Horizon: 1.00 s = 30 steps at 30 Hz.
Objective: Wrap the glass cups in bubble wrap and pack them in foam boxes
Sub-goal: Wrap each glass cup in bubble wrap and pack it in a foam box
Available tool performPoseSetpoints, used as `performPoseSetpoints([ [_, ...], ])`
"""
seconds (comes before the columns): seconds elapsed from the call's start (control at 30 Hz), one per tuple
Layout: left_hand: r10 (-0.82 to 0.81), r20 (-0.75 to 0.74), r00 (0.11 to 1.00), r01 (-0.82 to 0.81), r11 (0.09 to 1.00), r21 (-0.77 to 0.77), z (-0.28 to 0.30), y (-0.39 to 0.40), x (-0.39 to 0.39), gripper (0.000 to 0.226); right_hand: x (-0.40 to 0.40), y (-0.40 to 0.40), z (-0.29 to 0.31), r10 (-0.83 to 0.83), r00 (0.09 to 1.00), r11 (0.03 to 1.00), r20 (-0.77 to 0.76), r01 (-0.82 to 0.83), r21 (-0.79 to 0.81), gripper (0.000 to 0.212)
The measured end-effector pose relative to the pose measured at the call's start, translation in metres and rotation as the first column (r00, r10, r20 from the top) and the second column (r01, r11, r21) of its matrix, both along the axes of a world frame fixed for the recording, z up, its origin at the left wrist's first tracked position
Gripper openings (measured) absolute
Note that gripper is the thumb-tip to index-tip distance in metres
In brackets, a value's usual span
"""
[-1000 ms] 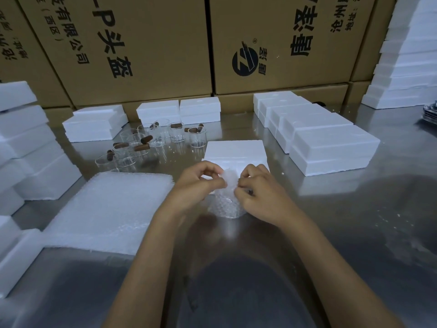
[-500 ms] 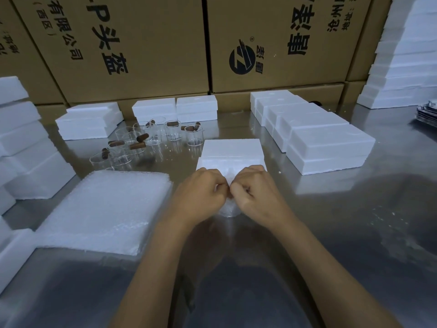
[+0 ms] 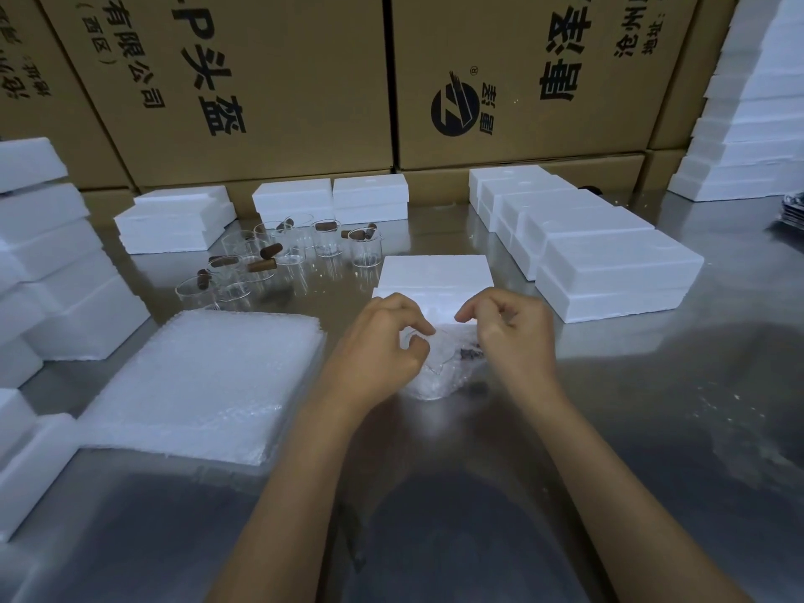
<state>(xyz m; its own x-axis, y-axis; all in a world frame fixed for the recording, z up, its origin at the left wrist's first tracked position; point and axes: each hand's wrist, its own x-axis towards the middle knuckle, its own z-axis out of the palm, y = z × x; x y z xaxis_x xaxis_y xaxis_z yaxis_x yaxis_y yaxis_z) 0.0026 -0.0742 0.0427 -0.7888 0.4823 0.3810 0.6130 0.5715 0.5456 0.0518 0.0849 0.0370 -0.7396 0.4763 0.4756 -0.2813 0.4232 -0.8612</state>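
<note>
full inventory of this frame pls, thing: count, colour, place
wrapped cup: 1, clear in white bubble wrap, centre, between the hands
bare glass cups: about ten, clear, several with brown corks, left of centre
bubble wrap stack: 1, white, near left
foam boxes: many, white, stacked left, back, right; one just behind the hands
cartons: several, brown, black print, along the back
table: 1, shiny steel
left hand: pinching the wrap
right hand: pinching the wrap
</note>
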Motion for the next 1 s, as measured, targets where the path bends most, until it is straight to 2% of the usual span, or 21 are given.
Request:
performPoseSetpoints([
  [0.1,-0.001,-0.014,1.0,0.001,1.0,-0.011,-0.002,0.001,0.0,0.019,-0.003,0.006,-0.003,0.007,0.999,1.0,0.04,-0.007,-0.003,0.034],
  [0.2,0.004,-0.008,1.0,-0.004,1.0,0.004,0.0,0.0,0.001,0.017,-0.002,0.003,-0.003,0.069,0.995,0.995,0.076,-0.074,0.061,0.031],
  [0.27,0.002,0.004,1.0,-0.002,1.0,0.028,0.002,0.0,0.002,0.017,-0.001,0.001,-0.004,0.112,0.983,0.969,0.148,-0.141,0.203,0.029],
  [0.37,-0.003,0.028,1.0,0.002,1.0,0.015,0.004,-0.001,0.002,0.022,0.0,-0.001,-0.013,0.086,0.965,0.841,0.249,-0.205,0.5,0.027],
  [0.43,-0.003,0.026,1.0,0.004,0.998,-0.057,0.004,-0.002,0.001,0.019,-0.001,-0.002,-0.016,0.099,0.961,0.803,0.258,-0.231,0.55,0.028],
  [0.53,0.006,0.039,0.999,-0.001,0.989,-0.145,0.006,-0.003,0.002,0.031,-0.002,-0.002,-0.016,0.114,0.968,0.832,0.224,-0.217,0.511,0.028],
  [0.63,0.034,0.046,0.998,-0.029,0.994,-0.107,0.008,-0.004,0.002,0.041,-0.003,0.004,-0.009,0.052,0.991,0.946,0.12,-0.088,0.314,0.02],
  [0.7,0.065,0.06,0.996,-0.059,0.994,-0.094,0.008,-0.005,0.002,0.049,-0.001,0.014,-0.003,-0.029,0.994,0.972,0.108,0.003,0.236,0.015],
  [0.73,0.068,0.093,0.993,-0.058,0.992,-0.114,0.008,-0.005,0.002,0.055,0.0,0.02,-0.001,-0.061,0.988,0.968,0.139,0.025,0.248,0.014],
  [0.87,0.035,0.244,0.969,0.022,0.973,-0.228,0.004,-0.005,0.003,0.078,0.007,0.036,0.001,-0.218,0.916,0.876,0.338,0.031,0.481,0.015],
  [0.93,0.035,0.228,0.973,0.017,0.975,-0.221,0.003,-0.005,0.002,0.071,0.008,0.037,0.003,-0.199,0.895,0.887,0.399,-0.008,0.462,0.017],
  [1.0,0.043,0.198,0.979,-0.007,0.984,-0.176,0.005,-0.006,0.003,0.064,0.009,0.036,0.006,-0.121,0.897,0.928,0.426,-0.051,0.37,0.02],
])
